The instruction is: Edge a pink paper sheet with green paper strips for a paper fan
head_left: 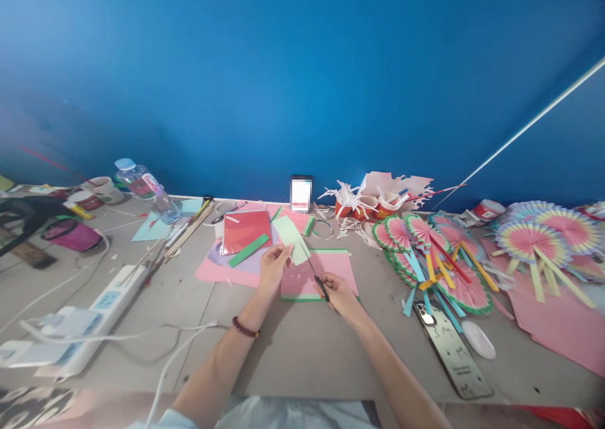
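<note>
My left hand (275,265) is closed on a pale green sheet of paper (289,235), held up off the table. My right hand (334,290) grips dark-handled scissors (322,286), whose blades reach up to the paper's right edge. Under both hands lies a pink sheet with green strips along its edges (345,268). To the left of my left hand, a dark green paper strip (248,251) rests on a red packet (246,228), with pink and lilac sheets beneath.
Finished-looking paper fans (534,240) crowd the right side, near a phone (454,350) and a white mouse (478,339). Leftward are a power strip (101,319), a bottle (149,186) and thin sticks (189,227). Cups (366,206) with paper scraps stand against the blue wall (302,70).
</note>
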`<state>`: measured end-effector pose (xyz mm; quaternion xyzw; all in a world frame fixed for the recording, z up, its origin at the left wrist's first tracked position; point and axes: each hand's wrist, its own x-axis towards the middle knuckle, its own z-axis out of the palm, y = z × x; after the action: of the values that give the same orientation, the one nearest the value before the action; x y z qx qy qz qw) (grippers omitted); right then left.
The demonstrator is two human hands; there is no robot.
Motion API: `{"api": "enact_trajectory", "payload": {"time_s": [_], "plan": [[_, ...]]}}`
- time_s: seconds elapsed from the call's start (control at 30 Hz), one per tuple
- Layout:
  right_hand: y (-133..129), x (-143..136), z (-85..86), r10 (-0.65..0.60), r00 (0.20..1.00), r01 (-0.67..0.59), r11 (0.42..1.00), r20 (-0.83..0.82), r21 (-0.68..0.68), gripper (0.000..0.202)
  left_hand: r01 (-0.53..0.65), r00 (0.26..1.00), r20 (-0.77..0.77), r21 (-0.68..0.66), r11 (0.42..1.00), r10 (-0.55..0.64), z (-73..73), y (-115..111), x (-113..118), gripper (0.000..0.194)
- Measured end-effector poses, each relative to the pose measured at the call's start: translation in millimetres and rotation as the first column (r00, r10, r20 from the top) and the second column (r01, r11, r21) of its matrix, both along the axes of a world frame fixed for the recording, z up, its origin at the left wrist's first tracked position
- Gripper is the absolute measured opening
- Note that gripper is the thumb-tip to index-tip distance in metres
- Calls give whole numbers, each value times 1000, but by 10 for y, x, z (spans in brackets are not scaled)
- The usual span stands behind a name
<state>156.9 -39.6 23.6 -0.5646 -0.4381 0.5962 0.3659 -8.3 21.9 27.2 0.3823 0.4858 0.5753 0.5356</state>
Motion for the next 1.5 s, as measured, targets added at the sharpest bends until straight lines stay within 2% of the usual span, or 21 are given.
{"api": "enact_trajectory", "payload": {"time_s": [0.2,0.53,1.2,1.5], "plan": [[-14,-8,46,-3,1000,3,1000,0,-4,35,2,999,37,21,1000,-2,-7,11,-1,39],[-26,-34,109,-1,1000,2,998,18,-60,36,21,1000,5,35,999,-22,46,-37,29,36],[-11,-12,19,1,1000,-1,1000,-26,-7,38,40,998,-57,24,999,-39,-1,-54,69,39],[-27,-14,86,-5,999,5,1000,-34,7,39,46,998,-50,18,999,-45,44,-77,72,36]]}}
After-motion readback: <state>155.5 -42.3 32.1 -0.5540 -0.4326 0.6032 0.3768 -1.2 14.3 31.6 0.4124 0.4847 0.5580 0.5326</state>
